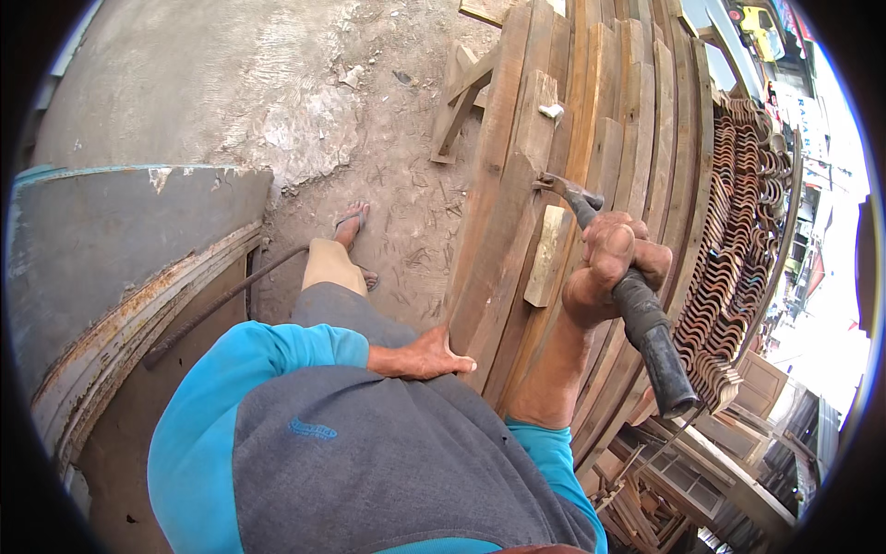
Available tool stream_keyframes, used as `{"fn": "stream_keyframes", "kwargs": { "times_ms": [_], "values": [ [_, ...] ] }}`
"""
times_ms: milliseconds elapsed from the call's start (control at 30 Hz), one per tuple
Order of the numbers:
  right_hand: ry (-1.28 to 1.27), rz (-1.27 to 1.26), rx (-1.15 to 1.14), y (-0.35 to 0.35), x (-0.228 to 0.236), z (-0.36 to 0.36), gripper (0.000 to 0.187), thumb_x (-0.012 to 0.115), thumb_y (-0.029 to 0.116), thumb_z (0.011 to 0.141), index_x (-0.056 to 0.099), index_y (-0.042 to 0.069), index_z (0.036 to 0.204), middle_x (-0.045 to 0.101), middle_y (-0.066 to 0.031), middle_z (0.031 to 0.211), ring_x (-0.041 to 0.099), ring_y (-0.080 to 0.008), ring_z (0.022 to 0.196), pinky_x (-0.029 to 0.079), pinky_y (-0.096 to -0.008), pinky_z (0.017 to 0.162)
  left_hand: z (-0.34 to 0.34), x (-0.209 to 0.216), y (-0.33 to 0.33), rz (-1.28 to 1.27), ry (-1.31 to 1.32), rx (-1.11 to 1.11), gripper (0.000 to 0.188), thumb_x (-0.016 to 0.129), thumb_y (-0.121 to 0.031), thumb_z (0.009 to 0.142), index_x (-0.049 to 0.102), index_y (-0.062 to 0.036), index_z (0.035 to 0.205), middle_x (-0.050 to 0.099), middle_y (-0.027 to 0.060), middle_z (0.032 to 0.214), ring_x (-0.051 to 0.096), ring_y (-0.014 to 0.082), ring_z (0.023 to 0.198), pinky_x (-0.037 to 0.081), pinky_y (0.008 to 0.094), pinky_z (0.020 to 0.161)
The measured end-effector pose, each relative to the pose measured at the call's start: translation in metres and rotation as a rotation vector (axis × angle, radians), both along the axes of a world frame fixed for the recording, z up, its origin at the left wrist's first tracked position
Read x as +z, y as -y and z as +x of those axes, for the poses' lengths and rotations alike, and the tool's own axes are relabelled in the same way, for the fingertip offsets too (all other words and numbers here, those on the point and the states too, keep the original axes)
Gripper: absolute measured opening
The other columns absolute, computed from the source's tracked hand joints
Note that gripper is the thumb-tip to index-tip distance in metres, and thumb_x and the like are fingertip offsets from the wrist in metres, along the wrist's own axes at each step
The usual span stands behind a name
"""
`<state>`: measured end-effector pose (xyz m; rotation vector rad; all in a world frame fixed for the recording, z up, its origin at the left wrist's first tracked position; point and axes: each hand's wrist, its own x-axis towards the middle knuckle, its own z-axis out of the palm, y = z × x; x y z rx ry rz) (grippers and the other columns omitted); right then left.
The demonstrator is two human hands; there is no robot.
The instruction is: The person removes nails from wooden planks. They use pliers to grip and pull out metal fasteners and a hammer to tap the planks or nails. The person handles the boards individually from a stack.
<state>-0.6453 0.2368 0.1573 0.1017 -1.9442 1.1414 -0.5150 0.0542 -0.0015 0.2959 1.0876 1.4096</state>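
A broad bed is formed by long, straight, brown wooden planks (498, 222) laid side by side. A short, pale, rough-faced rectangular wooden block (546, 257) is laid lengthwise upon them; farther up, a small white crumpled scrap (551, 111) is seen near a splintered board end (541, 90).

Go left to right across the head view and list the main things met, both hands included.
Grey metal panel → sandalled foot → left hand → short pale wood block → right hand, closed around the hammer → stacked wavy roof tiles.
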Motion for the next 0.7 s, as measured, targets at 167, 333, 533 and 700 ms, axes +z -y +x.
{"fn": "stream_keyframes", "kwargs": {
  "times_ms": [167,333,533,700],
  "values": [
    [0.223,-0.020,0.003,-0.018,0.003,0.001,0.027,0.067,0.019,0.096,0.045,0.009,0.085,0.048,0.0016,0.068,0.047,-0.0081,0.063,0.042,-0.0269,0.058,0.003,-0.004,-0.012,-0.037,-0.141,-0.086,0.081,0.077,-0.030,0.085,0.038,0.0057,0.145,0.056,0.0191,0.137,0.052,0.0287,0.128,0.041,0.0404,0.110],
    [0.255,-0.006,-0.455,-0.051,0.025,-0.048,0.019,0.075,0.013,0.093,0.061,0.000,0.089,0.061,0.0015,0.071,0.057,-0.0093,0.066,0.048,-0.0295,0.059,-0.003,-0.005,-0.022,-0.113,0.180,-0.114,0.078,0.077,-0.029,0.087,0.036,0.0062,0.143,0.059,0.0203,0.133,0.063,0.0279,0.116,0.051,0.0399,0.102],
    [0.310,-0.084,-0.506,-0.065,0.008,0.034,0.023,0.076,0.018,0.089,0.056,0.005,0.092,0.059,-0.0149,0.068,0.064,-0.0322,0.063,0.049,-0.0410,0.059,0.005,-0.024,-0.019,-0.078,0.153,-0.149,0.054,0.072,-0.023,0.088,0.052,0.0048,0.130,0.066,0.0139,0.110,0.066,0.0222,0.098,0.056,0.0367,0.082],
    [0.322,0.351,-0.435,-0.039,-0.011,0.120,0.034,0.082,0.029,0.087,0.061,0.005,0.099,0.062,-0.0115,0.073,0.064,-0.0248,0.068,0.052,-0.0372,0.064,0.008,-0.019,-0.014,-0.115,0.265,-0.089,0.058,0.070,-0.021,0.089,0.042,0.0029,0.135,0.064,0.0139,0.114,0.066,0.0250,0.101,0.054,0.0379,0.091]
  ]
}}
